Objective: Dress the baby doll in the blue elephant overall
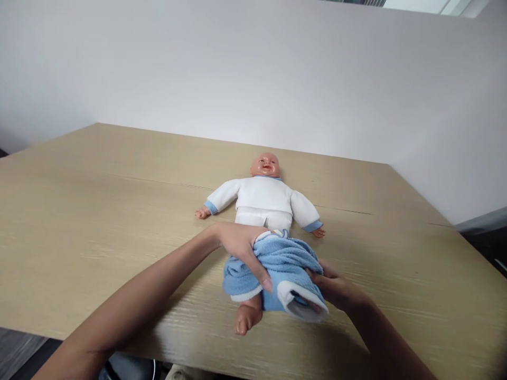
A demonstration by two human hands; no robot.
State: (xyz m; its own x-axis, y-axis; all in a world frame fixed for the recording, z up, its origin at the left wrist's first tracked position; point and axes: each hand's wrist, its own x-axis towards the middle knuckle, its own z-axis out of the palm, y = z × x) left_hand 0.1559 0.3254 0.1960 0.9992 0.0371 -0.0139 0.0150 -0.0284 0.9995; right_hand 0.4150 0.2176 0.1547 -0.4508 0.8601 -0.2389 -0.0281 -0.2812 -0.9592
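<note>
A baby doll [264, 194] in a white top with blue cuffs lies on its back, head away from me. Blue terry pants [289, 256] with white leg cuffs are bunched around its legs. One bare foot [248, 316] pokes out of the left leg opening; the other foot is hidden inside the right pant leg, whose cuff gapes towards me. My left hand [247, 250] grips the pants near the waist, thumb across the front. On the right side, my right hand [332, 285] holds the outer side of the right pant leg, its fingers partly hidden by the cloth.
The doll lies on a wide wooden table [119, 211] with a seam running across it. A pale wall [237, 68] stands behind the table. Below the near table edge, a shoe [177, 372] and dark items show.
</note>
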